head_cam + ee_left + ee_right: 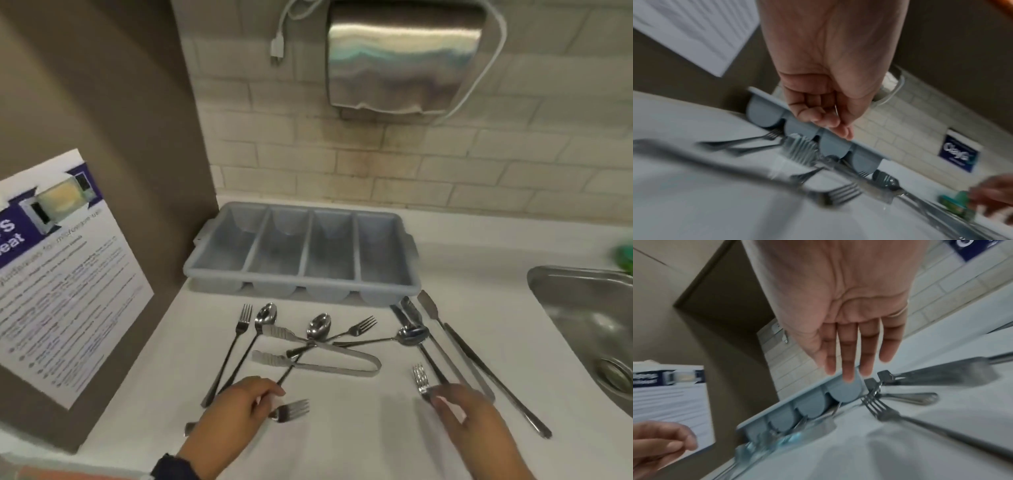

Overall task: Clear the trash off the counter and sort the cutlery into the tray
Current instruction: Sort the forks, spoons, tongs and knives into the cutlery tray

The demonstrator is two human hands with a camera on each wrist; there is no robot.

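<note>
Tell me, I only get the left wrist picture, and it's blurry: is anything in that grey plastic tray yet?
Observer: No. The head view looks into the grey four-compartment plastic tray, and all four compartments are empty.
Operator: What's that blurred hand at my picture's edge doing?
Observer: The right hand has straight fingers and holds nothing. It is over a steel fork lying on the white counter.
Operator: Anything further right?
Observer: A steel sink, set into the counter.
</note>
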